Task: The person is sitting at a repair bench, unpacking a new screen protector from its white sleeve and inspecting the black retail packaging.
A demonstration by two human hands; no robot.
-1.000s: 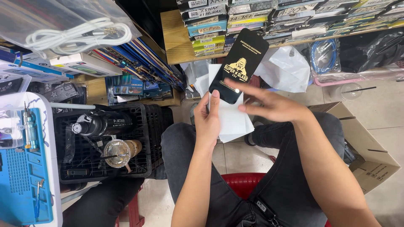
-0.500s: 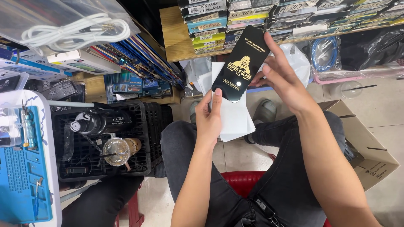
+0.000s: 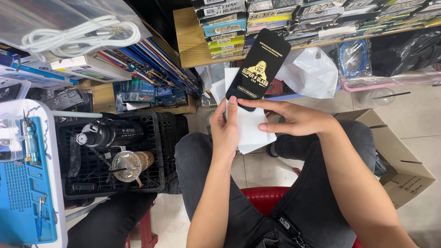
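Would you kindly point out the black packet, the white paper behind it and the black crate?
black packet (image 3: pixel 260 64), head view, middle of its printed face.
white paper (image 3: pixel 251 128), head view, bare lower part.
black crate (image 3: pixel 151 151), head view, right wall.
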